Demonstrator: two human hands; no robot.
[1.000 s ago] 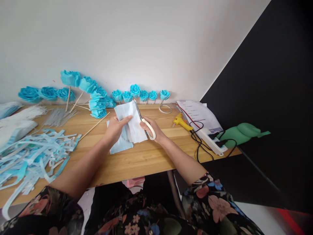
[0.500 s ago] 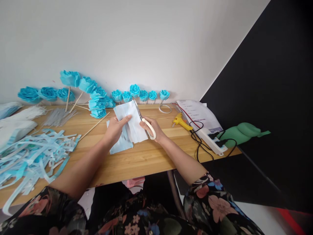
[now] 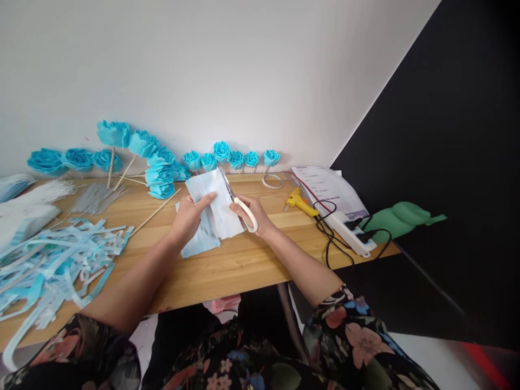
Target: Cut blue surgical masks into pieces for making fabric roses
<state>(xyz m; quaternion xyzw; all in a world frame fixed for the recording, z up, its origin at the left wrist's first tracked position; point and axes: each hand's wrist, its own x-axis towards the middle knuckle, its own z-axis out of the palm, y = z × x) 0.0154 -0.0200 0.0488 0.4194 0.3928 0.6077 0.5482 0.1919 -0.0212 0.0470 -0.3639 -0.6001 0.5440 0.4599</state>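
My left hand (image 3: 190,214) pinches a pale blue-and-white sheet of mask fabric (image 3: 221,211), thumb on top, above the table. White-handled scissors (image 3: 245,212) are in my right hand (image 3: 257,212), their blades along the sheet's right edge, pointing away from me. Whether the blades are apart is hard to make out. Beneath the held sheet lies another light blue piece of fabric (image 3: 201,244) on the wood. Blue fabric flowers on sticks (image 3: 221,152) stand along the wall behind my hands.
Cut blue and white strips (image 3: 60,265) heap at left, near grey wires (image 3: 95,196) and white material (image 3: 30,222). A wooden stick (image 3: 156,210) lies left of my hands. At right are a tape ring (image 3: 272,181), yellow glue gun (image 3: 300,202), power strip (image 3: 349,233) and green object (image 3: 400,221).
The view has shifted slightly. My hands keep the same grip on the sheet and scissors, and the scissor blades still lie along the sheet's right edge.
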